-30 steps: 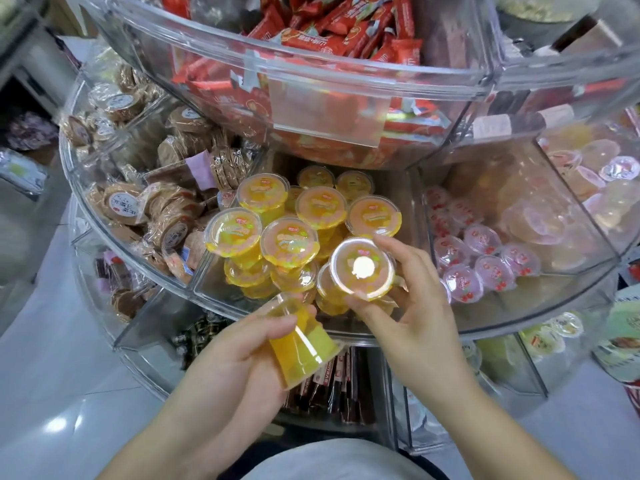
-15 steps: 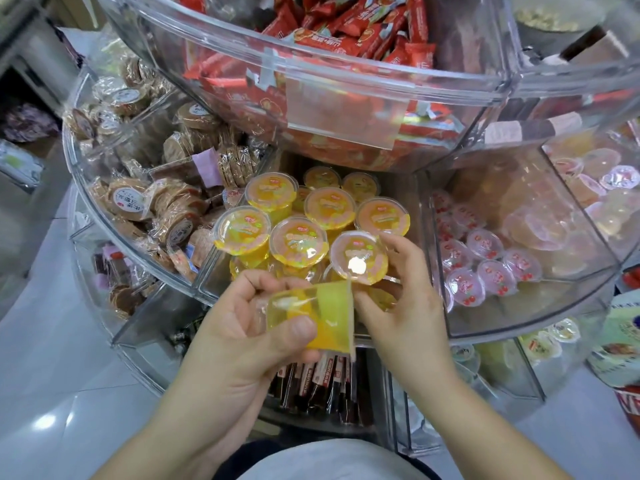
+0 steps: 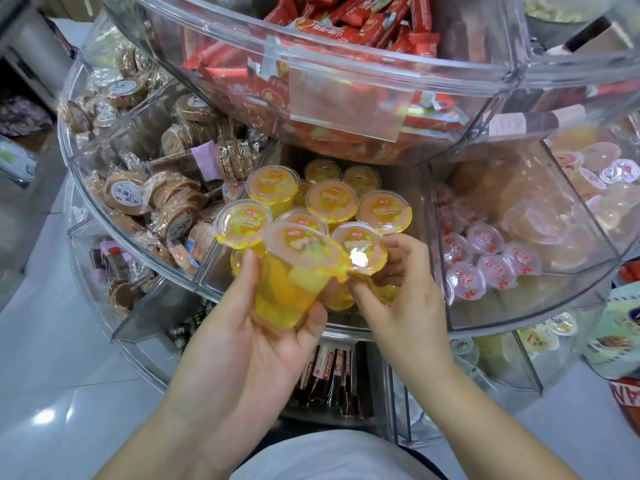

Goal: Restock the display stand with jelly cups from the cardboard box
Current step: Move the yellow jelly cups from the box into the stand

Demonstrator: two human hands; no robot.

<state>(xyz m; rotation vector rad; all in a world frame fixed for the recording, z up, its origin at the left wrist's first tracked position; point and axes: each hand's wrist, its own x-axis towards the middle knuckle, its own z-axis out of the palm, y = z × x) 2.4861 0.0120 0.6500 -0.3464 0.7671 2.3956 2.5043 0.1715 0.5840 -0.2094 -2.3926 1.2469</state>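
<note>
Far left, the middle tier of the stand [image 3: 346, 329] holds wrapped biscuits [image 3: 145, 199] behind a clear divider. No action needed there.

My left hand [image 3: 249, 327] comes next. Its fingers [image 3: 313, 315] and thumb are curled round the body of an orange jelly cup [image 3: 298, 268], pinching it from both sides. The cup is tilted: lid up and toward the stand, base down toward my palm, so its long axis leans away from me. It hangs just in front of and above the rim of the jelly bay, not yet in it.

Directly beyond it lies the jelly bay, with stocked cups [image 3: 330, 199] standing lid-up in a crowded cluster. Free space appears only at the near edge.

My right hand [image 3: 401, 299] is just beside the held cup. Its fingers [image 3: 398, 245] are curled on the near-edge cup [image 3: 360, 249], which sits at the front of the bay; thumb and fingers grip its rim. I cannot tell whether it is fully seated.

Judgement: the held cup goes forward and slightly down, its lid turned level first. The left hand is the nearer one. The gap depends on the right hand's cup being settled.

Right of the divider, red-lidded cups [image 3: 485, 258] fill the next bay. The cardboard box is not in view.
</note>
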